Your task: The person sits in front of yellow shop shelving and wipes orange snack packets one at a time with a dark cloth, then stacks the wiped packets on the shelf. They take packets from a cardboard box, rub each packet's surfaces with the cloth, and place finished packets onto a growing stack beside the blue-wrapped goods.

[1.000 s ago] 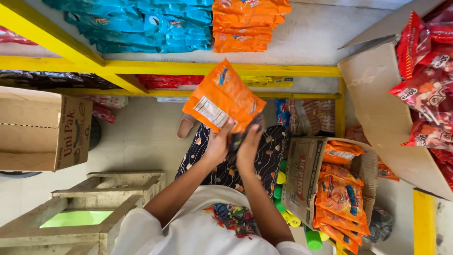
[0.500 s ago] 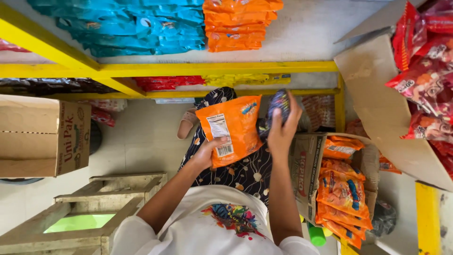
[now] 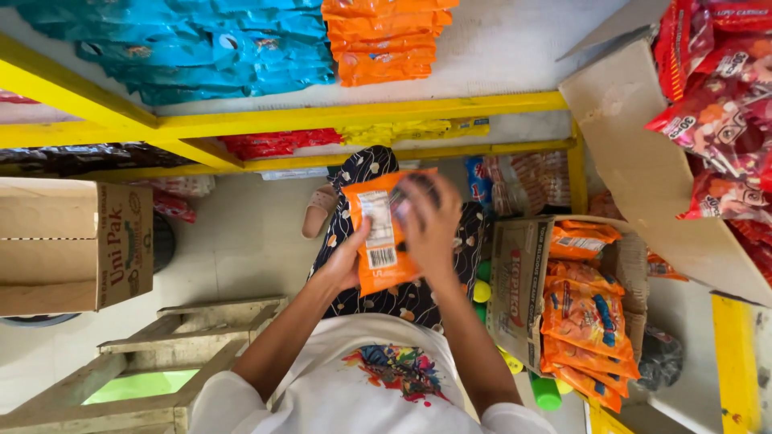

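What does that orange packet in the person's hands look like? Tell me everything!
The orange snack packet looks like shiny, crinkly plastic film. Its back faces the camera, showing a white label panel with a barcode. It is held upright above the person's lap. The left hand pinches its lower left edge, while the right hand covers its upper right part, holding a small dark object against it that is too blurred to name.

You have one view only, worn on your head and aimed steeply down over your chest and arms. It sits close to your hands (image 3: 402, 241), with the yellow shelf (image 3: 354, 116) ahead and the floor (image 3: 241, 241) below.
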